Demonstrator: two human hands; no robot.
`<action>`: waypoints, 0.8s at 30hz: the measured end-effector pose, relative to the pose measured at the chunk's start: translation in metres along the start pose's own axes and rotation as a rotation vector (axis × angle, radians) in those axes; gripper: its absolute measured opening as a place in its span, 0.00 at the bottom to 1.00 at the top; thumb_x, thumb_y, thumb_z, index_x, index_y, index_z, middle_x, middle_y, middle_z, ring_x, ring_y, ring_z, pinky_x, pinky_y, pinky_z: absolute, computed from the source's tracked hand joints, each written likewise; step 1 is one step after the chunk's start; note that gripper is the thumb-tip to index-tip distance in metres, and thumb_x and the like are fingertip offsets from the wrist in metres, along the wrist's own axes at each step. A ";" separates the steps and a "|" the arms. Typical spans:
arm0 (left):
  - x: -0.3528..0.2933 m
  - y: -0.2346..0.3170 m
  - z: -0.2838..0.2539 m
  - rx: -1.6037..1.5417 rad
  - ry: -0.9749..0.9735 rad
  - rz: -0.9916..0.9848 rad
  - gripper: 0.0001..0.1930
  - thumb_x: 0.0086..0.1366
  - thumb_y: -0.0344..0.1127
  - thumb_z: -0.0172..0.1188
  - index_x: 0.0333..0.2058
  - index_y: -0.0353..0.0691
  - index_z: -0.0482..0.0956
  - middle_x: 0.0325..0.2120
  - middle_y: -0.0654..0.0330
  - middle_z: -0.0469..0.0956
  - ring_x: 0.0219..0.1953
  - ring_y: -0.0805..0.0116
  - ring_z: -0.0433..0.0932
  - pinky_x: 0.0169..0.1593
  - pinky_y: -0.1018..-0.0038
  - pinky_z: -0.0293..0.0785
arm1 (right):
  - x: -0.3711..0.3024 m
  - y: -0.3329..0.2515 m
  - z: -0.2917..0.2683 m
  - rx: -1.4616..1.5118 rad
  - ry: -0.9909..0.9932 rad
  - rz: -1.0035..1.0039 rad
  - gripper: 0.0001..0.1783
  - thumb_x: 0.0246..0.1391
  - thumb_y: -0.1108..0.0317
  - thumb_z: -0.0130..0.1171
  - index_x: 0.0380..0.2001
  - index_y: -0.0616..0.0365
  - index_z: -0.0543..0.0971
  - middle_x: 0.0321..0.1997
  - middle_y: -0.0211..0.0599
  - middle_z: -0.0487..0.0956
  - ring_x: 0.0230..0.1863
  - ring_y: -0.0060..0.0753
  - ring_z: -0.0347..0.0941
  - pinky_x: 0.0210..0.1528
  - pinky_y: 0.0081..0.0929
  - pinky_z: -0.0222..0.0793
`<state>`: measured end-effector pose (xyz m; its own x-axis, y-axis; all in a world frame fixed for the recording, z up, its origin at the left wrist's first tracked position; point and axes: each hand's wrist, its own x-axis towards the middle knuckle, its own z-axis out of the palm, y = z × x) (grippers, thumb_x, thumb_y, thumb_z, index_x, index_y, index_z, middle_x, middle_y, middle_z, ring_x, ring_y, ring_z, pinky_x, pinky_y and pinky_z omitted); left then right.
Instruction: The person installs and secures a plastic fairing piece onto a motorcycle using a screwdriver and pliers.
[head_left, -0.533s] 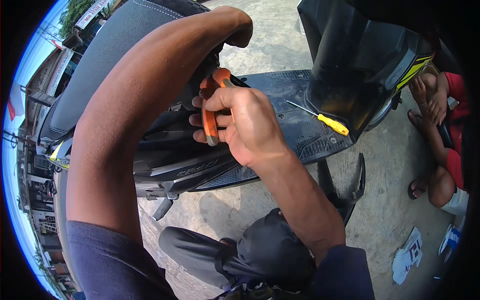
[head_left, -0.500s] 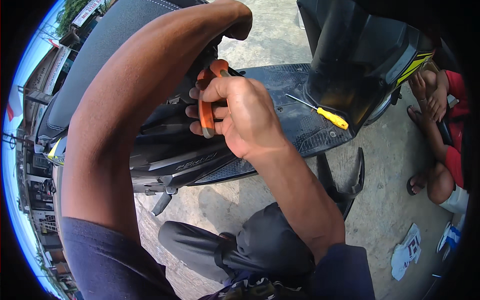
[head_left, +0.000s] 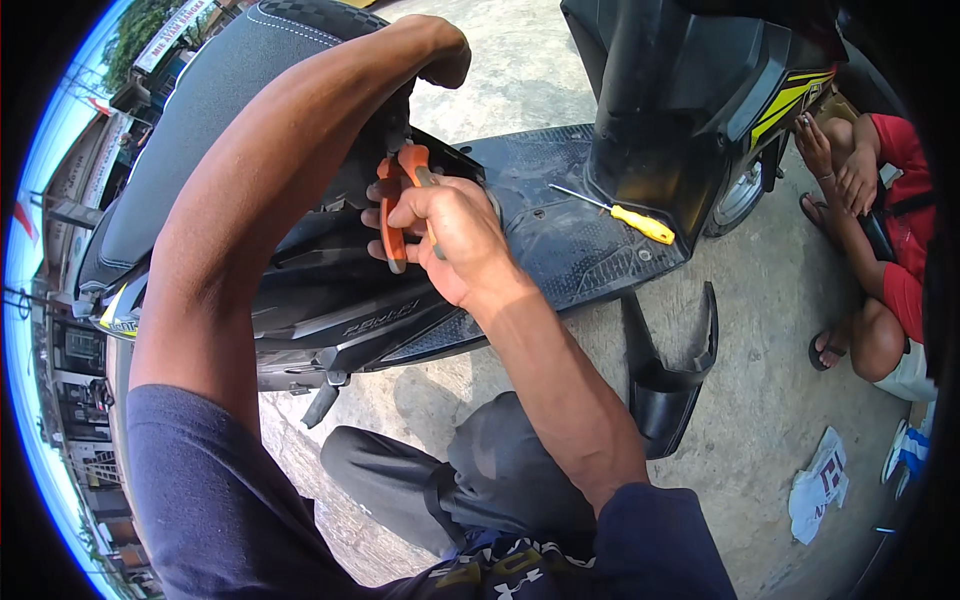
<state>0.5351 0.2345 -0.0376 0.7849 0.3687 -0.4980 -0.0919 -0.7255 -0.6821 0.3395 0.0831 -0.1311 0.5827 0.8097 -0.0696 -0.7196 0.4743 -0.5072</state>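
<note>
My right hand (head_left: 450, 235) is wrapped round the orange and grey handles of a pair of pliers (head_left: 391, 225). Their jaws point toward the dark area under the front of the scooter's seat (head_left: 205, 150); what they touch there is hidden. My left arm reaches across the seat, and my left hand (head_left: 447, 62) bends down past its front end, its fingers out of sight. To the right of my right hand, a screwdriver (head_left: 640, 223) with a yellow handle lies on the scooter's black footboard (head_left: 540, 240).
A loose black plastic panel (head_left: 665, 395) lies on the concrete beside the footboard. At the right sits a person (head_left: 900, 200) in red, hands near the knees. A white plastic bag (head_left: 818, 487) lies on the ground below them. The scooter's front shield (head_left: 690, 110) rises beyond the footboard.
The pliers and my right hand have shifted slightly left and down in the picture, and the handles look more spread. The whole view has moved a little; the screwdriver lies as before.
</note>
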 end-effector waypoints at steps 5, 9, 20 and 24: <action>-0.005 0.004 -0.008 0.000 0.057 -0.036 0.20 0.55 0.32 0.52 0.44 0.36 0.85 0.40 0.48 0.85 0.38 0.50 0.82 0.40 0.56 0.77 | -0.013 0.000 -0.034 0.143 -0.077 0.036 0.26 0.48 0.78 0.55 0.54 0.61 0.74 0.51 0.41 0.75 0.53 0.40 0.76 0.53 0.53 0.79; -0.009 0.007 -0.004 -0.011 0.046 -0.052 0.21 0.55 0.31 0.52 0.45 0.35 0.86 0.41 0.47 0.85 0.39 0.47 0.83 0.40 0.55 0.78 | -0.011 0.002 -0.011 0.325 -0.232 0.116 0.28 0.52 0.78 0.50 0.59 0.60 0.73 0.54 0.43 0.77 0.55 0.46 0.78 0.55 0.56 0.79; -0.014 0.005 -0.011 -0.075 0.032 -0.035 0.14 0.53 0.34 0.52 0.30 0.33 0.84 0.24 0.45 0.77 0.26 0.49 0.73 0.31 0.57 0.70 | 0.002 -0.005 0.006 0.498 -0.195 0.106 0.25 0.51 0.77 0.52 0.55 0.57 0.74 0.48 0.39 0.78 0.50 0.42 0.79 0.51 0.56 0.80; -0.014 0.006 -0.011 -0.074 0.089 0.033 0.05 0.49 0.28 0.57 0.24 0.33 0.77 0.19 0.51 0.69 0.24 0.53 0.69 0.29 0.60 0.67 | 0.006 -0.003 0.005 0.121 -0.090 0.023 0.20 0.47 0.73 0.57 0.47 0.64 0.75 0.42 0.38 0.76 0.45 0.35 0.78 0.37 0.37 0.83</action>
<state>0.5302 0.2187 -0.0284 0.8337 0.2937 -0.4676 -0.0755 -0.7783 -0.6234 0.3434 0.0882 -0.1259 0.5330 0.8461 -0.0004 -0.7760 0.4886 -0.3990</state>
